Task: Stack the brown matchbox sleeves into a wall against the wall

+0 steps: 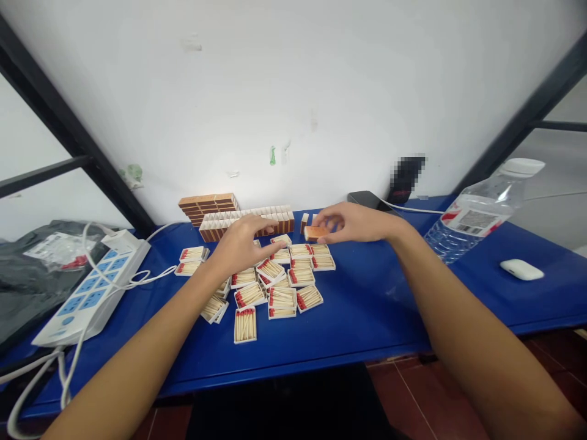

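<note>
My right hand [355, 223] pinches a small orange matchbox sleeve [315, 233] just above the blue table [367, 305]. My left hand [242, 244] hovers, fingers curled, over several open matchbox trays [280, 300] filled with red-tipped matches; I cannot make out anything in its fingers. Behind the trays, a row of brown matchbox sleeves [250, 221] stands on edge, with a stack of sleeves [208, 206] at its left end. One more sleeve [304, 222] stands beside my right hand.
A white power strip [92, 293] with cables lies at the left, beside a dark plastic bag [32, 269]. A tilted water bottle [481, 211] and a white earbud case [521, 269] lie at the right. A dark phone [367, 198] rests by the white wall.
</note>
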Available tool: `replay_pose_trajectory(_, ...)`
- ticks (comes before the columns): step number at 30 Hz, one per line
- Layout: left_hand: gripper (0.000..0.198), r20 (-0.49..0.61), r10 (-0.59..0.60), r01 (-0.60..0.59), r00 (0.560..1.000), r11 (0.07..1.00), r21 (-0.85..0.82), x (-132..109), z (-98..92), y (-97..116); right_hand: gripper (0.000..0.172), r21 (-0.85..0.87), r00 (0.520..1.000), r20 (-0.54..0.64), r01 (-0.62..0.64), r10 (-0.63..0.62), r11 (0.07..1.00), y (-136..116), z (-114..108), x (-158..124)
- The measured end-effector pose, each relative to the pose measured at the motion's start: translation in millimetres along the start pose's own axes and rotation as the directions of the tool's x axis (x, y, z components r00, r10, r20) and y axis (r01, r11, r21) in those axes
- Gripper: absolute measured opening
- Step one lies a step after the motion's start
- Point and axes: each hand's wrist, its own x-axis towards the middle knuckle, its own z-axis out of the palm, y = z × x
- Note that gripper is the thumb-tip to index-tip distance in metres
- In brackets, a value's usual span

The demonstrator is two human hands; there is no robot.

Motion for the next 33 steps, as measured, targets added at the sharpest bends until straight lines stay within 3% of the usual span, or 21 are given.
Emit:
replay_pose_trajectory(3,0.048,0.016,-0.006,0.008,1.0,0.996,-0.088,0,0.4,5,0.043,0.078,0.991,-0.044,0.133,-0.13,0.988,-21,18,6)
replay_pose_trajectory(6,0.032,0.056,-0.011,0.018,0.998,0.99,-0.139,0,0.3,7,0.042,0.142,0.979,-0.118,0.182,-0.166,0.973,-29,35,13)
replay_pose_trajectory(8,0.023,0.066,-0.013,0.023,0.998,0.988,-0.152,0,-0.2,6,0.041,0.198,0.972,-0.173,0.19,-0.156,0.962,-29,42,16)
replay_pose_trajectory(12,0.026,0.037,-0.01,0.015,0.999,0.989,-0.144,2,-2.0,5,0.04,0.31,0.966,-0.227,0.19,-0.121,0.932,-30,49,19)
replay_pose_trajectory(17,0.028,-0.01,-0.067,0.066,0.998,0.992,-0.106,3,-2.9,3,0.053,0.413,0.944,-0.33,0.158,-0.014,0.897,-31,54,22)
replay_pose_trajectory(23,0.03,-0.08,-0.06,0.055,0.995,0.997,-0.061,2,-3.6,0,0.043,0.471,0.97,-0.242,0.112,0.006,0.875,-33,61,24)
replay_pose_trajectory(29,0.034,-0.106,0.034,-0.036,0.994,0.999,-0.02,2,-1.6,-2,0.048,0.557,0.952,-0.289,0.082,0.1,0.826,-35,60,24)
replay_pose_trajectory(33,0.039,-0.131,0.22,-0.214,0.967,0.975,0.055,0,3.2,-8,0.052,0.716,0.984,-0.092,-0.039,0.15,0.697,-33,62,26)
